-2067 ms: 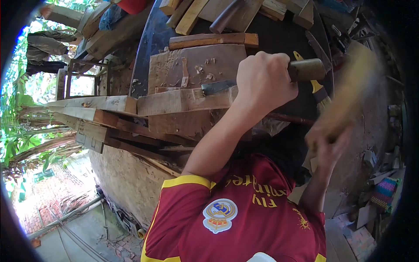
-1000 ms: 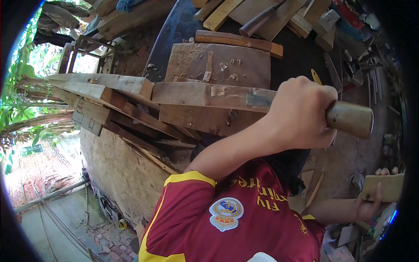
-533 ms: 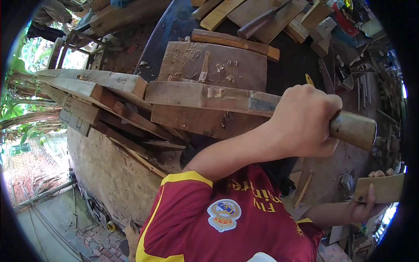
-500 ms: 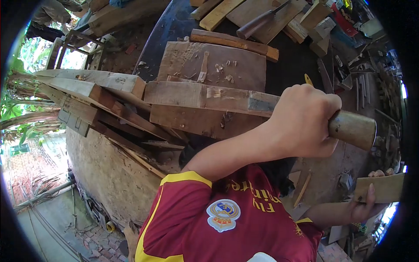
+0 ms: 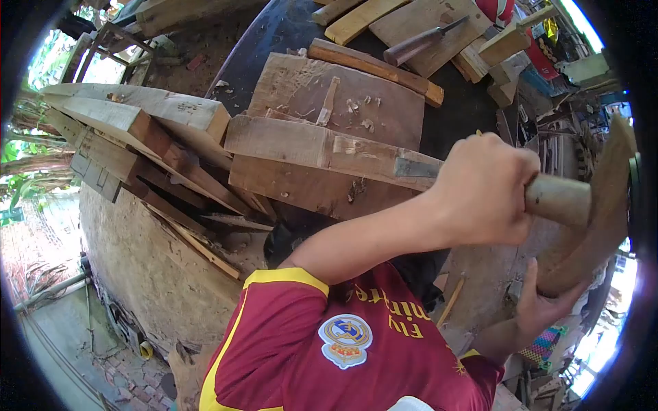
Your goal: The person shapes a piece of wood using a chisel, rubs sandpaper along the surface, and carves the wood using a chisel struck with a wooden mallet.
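My left hand (image 5: 483, 188) is wrapped round a chisel, whose thick handle (image 5: 558, 200) sticks out to the right of the fist. Its flat metal blade (image 5: 417, 169) points left along a wooden beam (image 5: 274, 140), near a pale, freshly cut patch. My right hand (image 5: 552, 305), at the far right, grips the lower end of a wooden block (image 5: 593, 216). That block stands steeply beside the handle's end; I cannot tell whether they touch. Some of the right fingers are hidden behind it.
Wood chips and a narrow sliver (image 5: 329, 101) lie on a board (image 5: 281, 75) behind the beam. Thick timbers (image 5: 199, 113) stack up on the left. Farther back are a second chisel (image 5: 415, 48), a wooden bar (image 5: 377, 72) and offcuts (image 5: 504, 48).
The wooden block in my right hand has swung up from low at the right and turned from level to steep, beside the chisel handle. My left hand keeps its grip; the view has shifted slightly.
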The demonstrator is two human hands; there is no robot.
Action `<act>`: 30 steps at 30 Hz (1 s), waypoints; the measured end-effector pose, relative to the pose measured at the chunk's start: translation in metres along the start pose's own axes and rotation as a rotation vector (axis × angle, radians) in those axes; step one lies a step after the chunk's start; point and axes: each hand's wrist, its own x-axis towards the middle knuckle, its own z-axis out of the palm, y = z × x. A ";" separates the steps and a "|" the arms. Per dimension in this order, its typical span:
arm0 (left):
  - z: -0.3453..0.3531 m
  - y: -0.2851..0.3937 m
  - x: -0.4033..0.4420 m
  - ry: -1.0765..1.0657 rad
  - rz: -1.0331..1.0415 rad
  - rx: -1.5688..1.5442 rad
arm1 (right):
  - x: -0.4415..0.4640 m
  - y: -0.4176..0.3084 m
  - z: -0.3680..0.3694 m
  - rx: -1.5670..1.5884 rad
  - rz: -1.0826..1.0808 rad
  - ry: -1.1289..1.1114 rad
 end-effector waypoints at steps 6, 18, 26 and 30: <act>0.003 -0.001 -0.001 -0.026 -0.020 0.068 | -0.002 0.037 -0.005 0.310 0.250 0.103; 0.010 -0.001 0.000 -0.161 -0.106 0.197 | -0.022 0.056 -0.007 0.335 0.375 -0.055; 0.021 -0.002 -0.002 -0.314 -0.171 0.326 | -0.052 0.066 0.013 -0.050 0.106 -0.150; 0.022 -0.004 -0.001 -0.242 -0.162 0.314 | -0.039 0.071 0.005 0.614 0.534 0.156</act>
